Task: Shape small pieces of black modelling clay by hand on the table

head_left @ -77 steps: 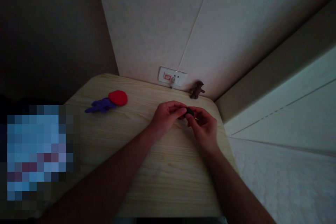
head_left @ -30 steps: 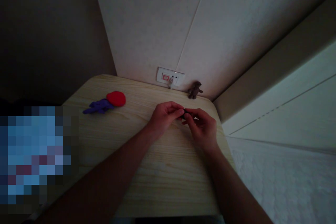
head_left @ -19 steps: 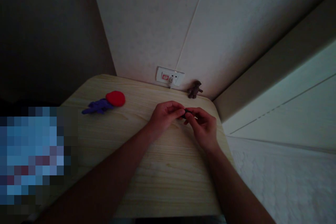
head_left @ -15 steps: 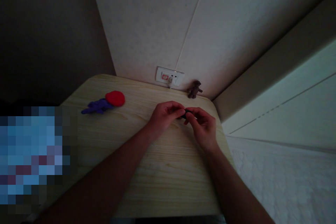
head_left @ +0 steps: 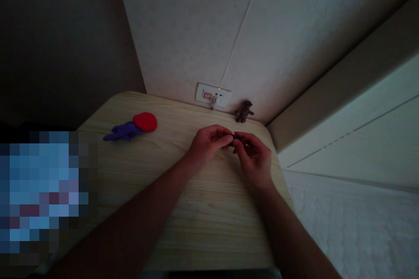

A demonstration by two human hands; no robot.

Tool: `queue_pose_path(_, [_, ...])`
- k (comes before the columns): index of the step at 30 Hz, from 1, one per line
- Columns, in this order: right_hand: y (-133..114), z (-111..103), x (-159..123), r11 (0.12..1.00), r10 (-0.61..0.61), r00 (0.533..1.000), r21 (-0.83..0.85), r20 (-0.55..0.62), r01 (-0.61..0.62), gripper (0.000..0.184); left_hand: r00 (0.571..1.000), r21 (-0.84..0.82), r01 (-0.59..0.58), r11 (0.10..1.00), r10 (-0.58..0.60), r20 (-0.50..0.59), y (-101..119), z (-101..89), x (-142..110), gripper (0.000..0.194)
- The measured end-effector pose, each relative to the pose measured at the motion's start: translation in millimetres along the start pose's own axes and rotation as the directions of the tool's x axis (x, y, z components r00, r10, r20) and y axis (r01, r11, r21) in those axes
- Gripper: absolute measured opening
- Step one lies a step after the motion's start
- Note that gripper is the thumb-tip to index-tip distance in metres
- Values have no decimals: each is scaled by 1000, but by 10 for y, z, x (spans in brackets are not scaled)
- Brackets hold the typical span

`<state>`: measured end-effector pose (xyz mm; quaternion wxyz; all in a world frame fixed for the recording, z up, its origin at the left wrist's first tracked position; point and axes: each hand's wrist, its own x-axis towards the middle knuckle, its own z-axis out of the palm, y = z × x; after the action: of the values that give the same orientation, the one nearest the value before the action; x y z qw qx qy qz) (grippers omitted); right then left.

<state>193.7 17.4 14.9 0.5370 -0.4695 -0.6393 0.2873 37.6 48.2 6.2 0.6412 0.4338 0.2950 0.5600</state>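
Observation:
Between my two hands is a small black lump [head_left: 235, 139], perhaps modelling clay, mostly covered by fingers. My left hand [head_left: 211, 144] pinches its left side between thumb and fingers. From the other side, my right hand [head_left: 254, 154] grips it with thumb and fingertips. Both hands are just above the wooden tabletop [head_left: 209, 218]. Beyond them, near the wall, a small dark brown figure [head_left: 244, 112] with arms and legs stands upright. Off to the left lie a flat red disc [head_left: 145, 122] and a purple figure-like shape [head_left: 124, 131], touching each other.
A white wall socket [head_left: 213, 94] with a plug in it sits low on the wall behind the table. At the right stands a pale panel [head_left: 360, 130], with a white quilted surface [head_left: 353, 226] below it. A blurred-out blue patch [head_left: 42, 183] covers the lower left.
My fingers have shifted slightly around the black lump, which stays between both hands. The whole view has moved a little; the objects on the table have stayed in place.

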Motion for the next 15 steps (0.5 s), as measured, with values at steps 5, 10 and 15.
queue_pose_path(5, [46, -45, -8, 994, -54, 998, -92, 36, 57, 19, 1000, 35, 9, 999, -9, 1, 5, -5, -8, 27])
queue_pose_path(10, [10, -56, -10, 990, -74, 995, -118, 63, 81, 20, 1000, 25, 20, 999, -20, -9, 16, -5, -10, 28])
queue_pose_path(15, [8, -53, -12, 988, -97, 992, -110, 86, 106, 22, 1000, 61, 29, 998, -29, -8, 28, -9, -20, 27])
